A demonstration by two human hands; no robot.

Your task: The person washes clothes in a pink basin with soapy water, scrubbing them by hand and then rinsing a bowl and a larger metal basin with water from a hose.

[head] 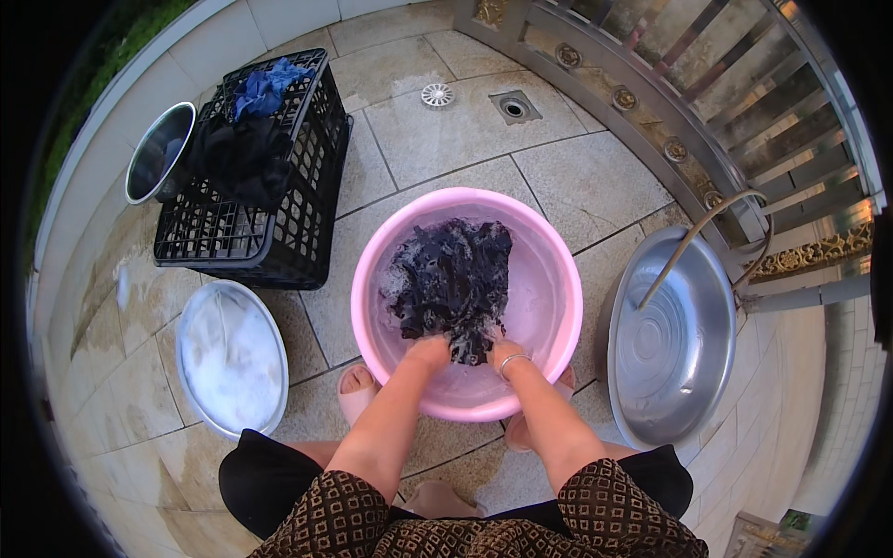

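Observation:
A pink plastic basin (466, 413) with water in it stands on the floor between my feet. Dark wet cloth (453, 275), with some suds on it, lies spread in the water towards the basin's far left. My left hand (430, 351) grips the cloth's near left edge, its fingertips hidden by cloth and water. At the near right edge, my right hand (504, 351), with a bangle on its wrist, grips the same cloth. Both hands are low inside the basin, close to its near rim.
On the left, a basin of suds (232, 359) sits near a black plastic crate (300, 209). Blue cloth (265, 91), black cloth (241, 160) and a metal bowl (160, 153) rest on the crate. A hose (673, 258) runs into a metal tub (666, 349) at right. Ahead is a floor drain (515, 108) beside its loose cover (438, 95).

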